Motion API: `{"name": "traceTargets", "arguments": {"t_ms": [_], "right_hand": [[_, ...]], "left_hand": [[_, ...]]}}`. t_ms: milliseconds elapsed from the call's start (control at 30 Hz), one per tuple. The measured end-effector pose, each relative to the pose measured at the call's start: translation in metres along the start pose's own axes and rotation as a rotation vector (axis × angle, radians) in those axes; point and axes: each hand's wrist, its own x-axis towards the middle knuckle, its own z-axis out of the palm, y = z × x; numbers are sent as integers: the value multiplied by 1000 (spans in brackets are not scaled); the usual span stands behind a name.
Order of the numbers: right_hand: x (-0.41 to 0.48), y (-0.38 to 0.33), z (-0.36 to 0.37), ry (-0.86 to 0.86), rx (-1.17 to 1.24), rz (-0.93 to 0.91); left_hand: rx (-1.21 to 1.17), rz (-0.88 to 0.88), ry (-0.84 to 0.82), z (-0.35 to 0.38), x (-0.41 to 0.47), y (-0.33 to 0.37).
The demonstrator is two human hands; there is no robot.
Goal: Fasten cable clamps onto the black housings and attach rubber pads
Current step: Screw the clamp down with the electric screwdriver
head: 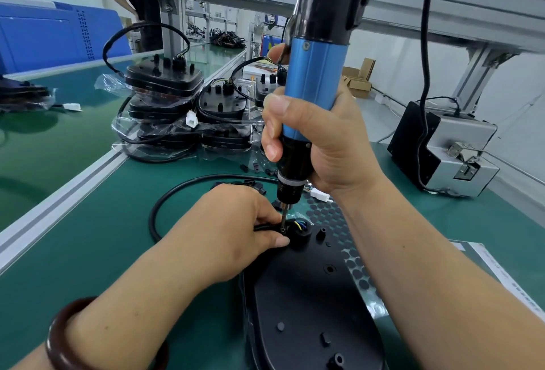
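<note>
Fingers [280, 241] of the left hand [236, 222] were curled, pinching the black cable [152, 217] where it met a round collar [302, 235] at the far end of the black housing [309, 296]. Coloured wires showed inside the collar. The housing lay flat on the green tabletop [88, 251], near the viewer and between both forearms. The right hand [321, 145] had its fingers [272, 122] wrapped round a blue and black electric screwdriver [312, 80], held upright. Its bit touched down just beside the collar, right at the left fingertips. Whether a clamp sat under the bit could not be told. The cable looped away to the left across the tabletop. A sheet of round black rubber pads [327, 213] lay partly under the housing, on its right side. Small loose black parts [253, 167] and a white connector [320, 194] lay just beyond. Farther back stood stacks of black housings in clear plastic bags [165, 86]. A grey and black box [451, 148] sat at the right. A dark red bangle [63, 337] circled the left wrist.
</note>
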Motion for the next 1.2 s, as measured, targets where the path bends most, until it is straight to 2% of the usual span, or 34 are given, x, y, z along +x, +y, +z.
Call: {"name": "traceTargets", "arguments": {"t_ms": [233,1200], "right_hand": [[0,0,0,-10,5,2],[0,0,-2,32,-19,14]], "left_hand": [[-69,-19,-38,-1,1,-1],[-21,-18,-7,3,2,2]]}}
